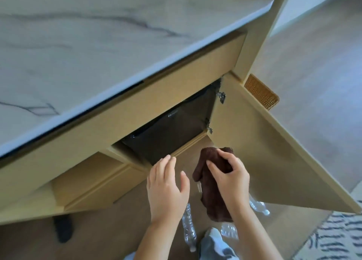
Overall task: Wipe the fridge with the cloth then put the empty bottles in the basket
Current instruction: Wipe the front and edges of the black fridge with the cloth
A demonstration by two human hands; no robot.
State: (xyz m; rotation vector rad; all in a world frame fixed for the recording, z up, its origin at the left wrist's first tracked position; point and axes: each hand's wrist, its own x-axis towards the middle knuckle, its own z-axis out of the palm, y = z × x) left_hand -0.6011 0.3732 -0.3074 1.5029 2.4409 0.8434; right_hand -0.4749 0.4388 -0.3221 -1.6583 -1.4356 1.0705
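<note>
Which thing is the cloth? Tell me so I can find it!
Look below the marble counter to the open cabinet door. In front of it, the right hand grips the cloth. It is the only dark brown, floppy thing; the bottles on the floor are clear.

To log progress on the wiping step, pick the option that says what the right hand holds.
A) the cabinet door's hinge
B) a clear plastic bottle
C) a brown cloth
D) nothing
C: the right hand has its fingers curled round the brown cloth, which hangs below it, while the clear bottles lie on the floor.
</note>
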